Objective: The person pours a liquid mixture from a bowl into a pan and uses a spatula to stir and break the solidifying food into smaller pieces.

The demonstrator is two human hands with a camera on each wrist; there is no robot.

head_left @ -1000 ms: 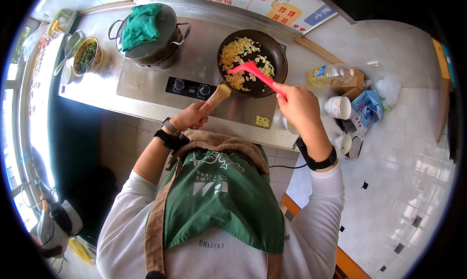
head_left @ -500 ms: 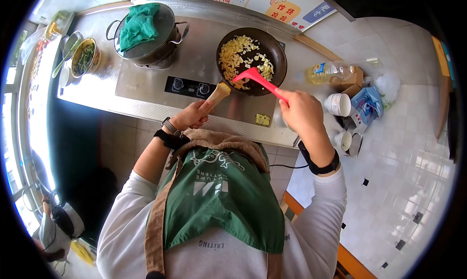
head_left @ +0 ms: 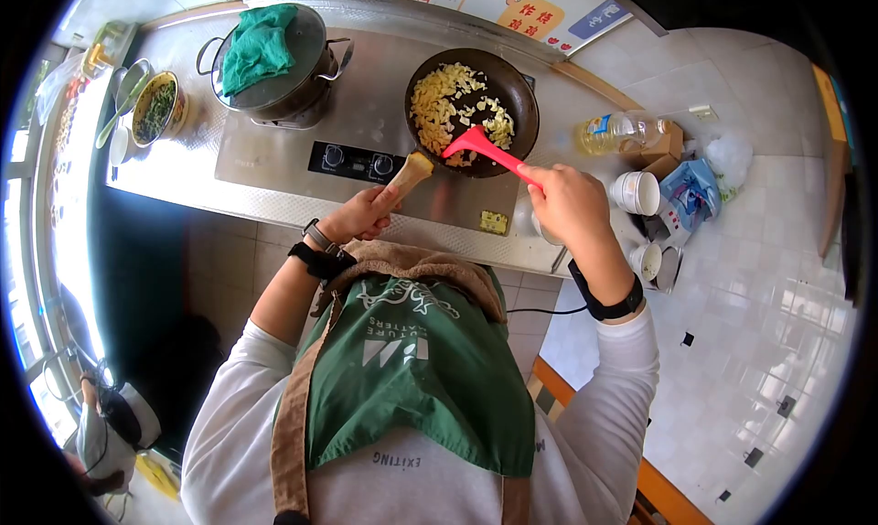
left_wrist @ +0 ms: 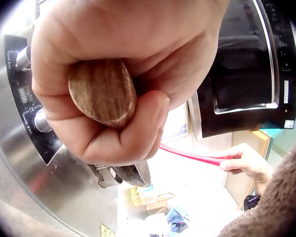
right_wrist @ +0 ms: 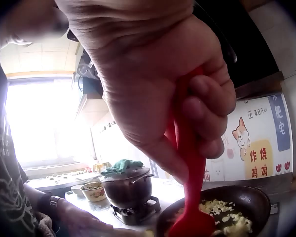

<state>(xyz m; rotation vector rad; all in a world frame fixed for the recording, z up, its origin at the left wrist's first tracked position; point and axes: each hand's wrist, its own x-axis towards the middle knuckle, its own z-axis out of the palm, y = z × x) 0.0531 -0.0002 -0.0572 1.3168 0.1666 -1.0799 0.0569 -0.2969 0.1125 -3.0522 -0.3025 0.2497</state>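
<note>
A dark frying pan with pale yellow chopped food stands on the steel stove. My left hand grips the pan's wooden handle; its rounded end shows inside my fist in the left wrist view. My right hand grips a red spatula, whose blade rests at the pan's near edge. In the right wrist view my fingers curl round the red spatula above the food.
A lidded pot with a green cloth sits on the left burner. A bowl of greens is further left. An oil bottle, white cups and a blue bag stand right of the stove. Stove knobs face me.
The spatula's blade has slid from the middle of the pan toward its near right edge, and my right hand has drawn back a little. The left hand keeps hold of the handle.
</note>
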